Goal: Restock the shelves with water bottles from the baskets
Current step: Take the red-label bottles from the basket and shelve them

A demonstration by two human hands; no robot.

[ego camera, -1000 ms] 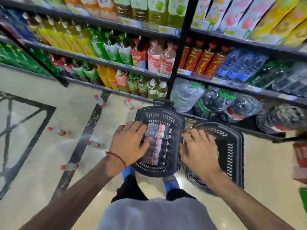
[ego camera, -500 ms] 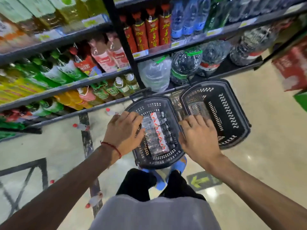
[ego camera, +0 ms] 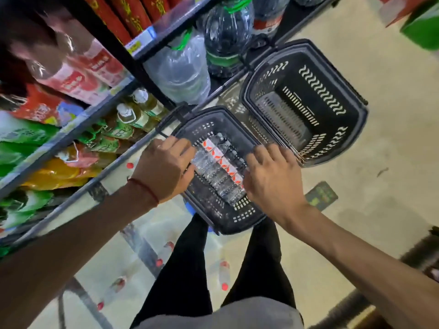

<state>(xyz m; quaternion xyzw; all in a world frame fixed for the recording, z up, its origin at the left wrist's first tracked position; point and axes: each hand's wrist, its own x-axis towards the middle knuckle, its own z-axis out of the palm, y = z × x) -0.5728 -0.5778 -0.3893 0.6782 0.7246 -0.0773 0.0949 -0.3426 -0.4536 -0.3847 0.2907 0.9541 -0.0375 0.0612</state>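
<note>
Water bottles inside near basket

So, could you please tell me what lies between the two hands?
In the head view, a row of water bottles lies in the near basket between the left hand and the right hand.

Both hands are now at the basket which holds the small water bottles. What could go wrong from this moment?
1. Loose bottles lie on the floor around the person's legs; a step could land on one and cause a slip.
2. The water bottles in the basket form a long row between the left hand and the right hand; if many are lifted at once, some may drop.
</note>
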